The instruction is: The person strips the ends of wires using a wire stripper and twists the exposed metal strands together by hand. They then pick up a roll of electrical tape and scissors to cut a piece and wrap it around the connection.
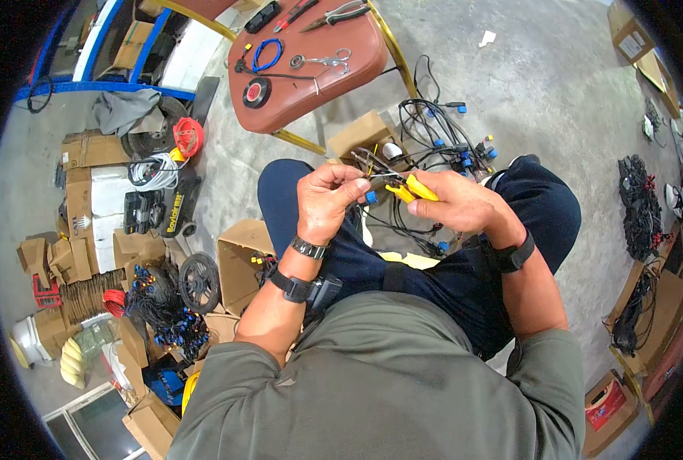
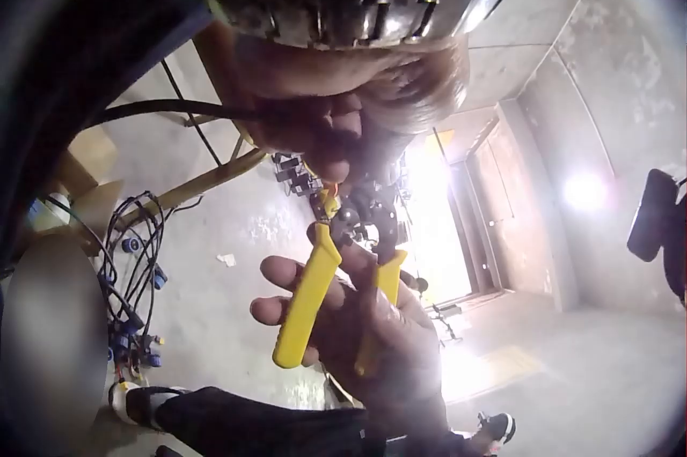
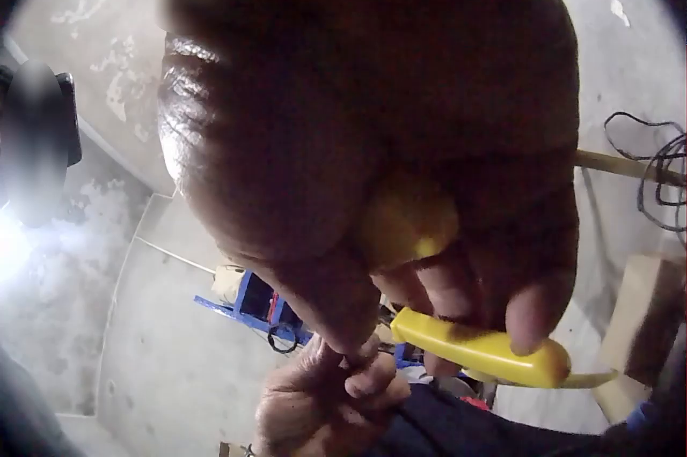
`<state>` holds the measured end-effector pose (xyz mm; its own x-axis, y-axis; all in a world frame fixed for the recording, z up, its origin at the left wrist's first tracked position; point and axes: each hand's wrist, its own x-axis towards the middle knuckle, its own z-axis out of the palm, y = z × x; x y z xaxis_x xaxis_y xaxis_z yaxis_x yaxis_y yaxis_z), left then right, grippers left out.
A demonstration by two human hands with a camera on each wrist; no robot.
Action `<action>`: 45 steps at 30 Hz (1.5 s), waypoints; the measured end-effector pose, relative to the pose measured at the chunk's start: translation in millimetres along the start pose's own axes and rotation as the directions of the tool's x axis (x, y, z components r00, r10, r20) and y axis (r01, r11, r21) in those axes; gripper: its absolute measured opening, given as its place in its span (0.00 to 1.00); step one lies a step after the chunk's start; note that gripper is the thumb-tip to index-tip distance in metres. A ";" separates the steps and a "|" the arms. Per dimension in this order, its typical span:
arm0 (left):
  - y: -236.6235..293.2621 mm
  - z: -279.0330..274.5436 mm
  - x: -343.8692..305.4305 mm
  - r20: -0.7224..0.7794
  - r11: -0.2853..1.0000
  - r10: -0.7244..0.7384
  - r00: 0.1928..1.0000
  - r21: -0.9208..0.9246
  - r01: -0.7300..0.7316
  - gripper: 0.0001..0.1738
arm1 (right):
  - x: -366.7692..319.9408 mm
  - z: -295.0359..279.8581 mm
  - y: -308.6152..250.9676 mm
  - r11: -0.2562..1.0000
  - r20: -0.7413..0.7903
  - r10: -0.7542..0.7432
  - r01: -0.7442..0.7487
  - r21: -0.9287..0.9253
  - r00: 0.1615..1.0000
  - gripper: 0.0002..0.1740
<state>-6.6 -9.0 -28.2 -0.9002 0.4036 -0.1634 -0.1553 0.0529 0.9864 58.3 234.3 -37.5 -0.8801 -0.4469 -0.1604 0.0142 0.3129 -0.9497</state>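
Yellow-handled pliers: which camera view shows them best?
The left wrist view: the pliers show both yellow handles and the metal tip, gripped by the right hand. The head view shows them small, mostly covered; the right wrist view shows only handle parts.

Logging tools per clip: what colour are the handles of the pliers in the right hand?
Yellow handles; clearest in the left wrist view.

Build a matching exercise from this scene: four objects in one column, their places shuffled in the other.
1. yellow-handled pliers
2. scissors
3. red reel
4. thin wires

A. on the brown tabletop
B. pinched by the left hand
C. on the floor beside cardboard boxes
D. gripped in the right hand

Pairs: 1-D, 2-A, 3-C, 4-B
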 end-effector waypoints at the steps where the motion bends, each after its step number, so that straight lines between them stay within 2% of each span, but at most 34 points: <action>1: -1.5 0.2 0.2 0.000 1.000 0.003 1.000 -0.012 -0.003 0.06 | 0.1 0.0 -0.1 1.000 0.003 -0.001 0.001 0.009 1.000 0.18; 12: -0.3 1.2 0.6 -0.020 1.000 -0.019 1.000 0.017 0.019 0.06 | -0.6 0.8 -2.2 0.999 0.004 0.006 -0.006 0.034 1.000 0.18; 17: 0.2 1.3 1.0 -0.045 0.999 -0.001 0.999 0.037 0.003 0.06 | -2.0 -1.1 1.3 0.999 0.030 0.035 -0.034 -0.034 0.999 0.18; 24: -2.2 -0.6 -0.5 -0.003 0.999 0.031 1.000 0.041 -0.030 0.06 | -4.3 -5.9 -5.0 0.996 0.061 0.066 -0.062 -0.072 0.996 0.17; 30: 0.1 -0.2 -1.2 0.030 0.999 0.041 0.999 0.029 -0.042 0.06 | -6.3 -5.3 -6.3 0.996 0.063 0.072 -0.075 0.039 0.995 0.18; 38: 0.4 2.4 -1.5 -0.008 0.998 0.005 1.000 0.062 -0.004 0.06 | -3.7 -1.4 -1.1 0.996 0.039 0.036 -0.039 0.077 0.999 0.17; 45: 2.0 3.3 -1.3 0.027 0.997 -0.013 1.000 0.070 0.011 0.06 | -6.1 -3.2 -1.2 0.994 0.065 0.043 -0.050 0.101 0.997 0.17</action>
<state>-4.4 -6.4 -26.0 -0.8870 0.4271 -0.1758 -0.1364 0.1214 0.9832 62.1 239.3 -34.5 -0.8458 -0.4866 -0.2188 0.1058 0.2489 -0.9627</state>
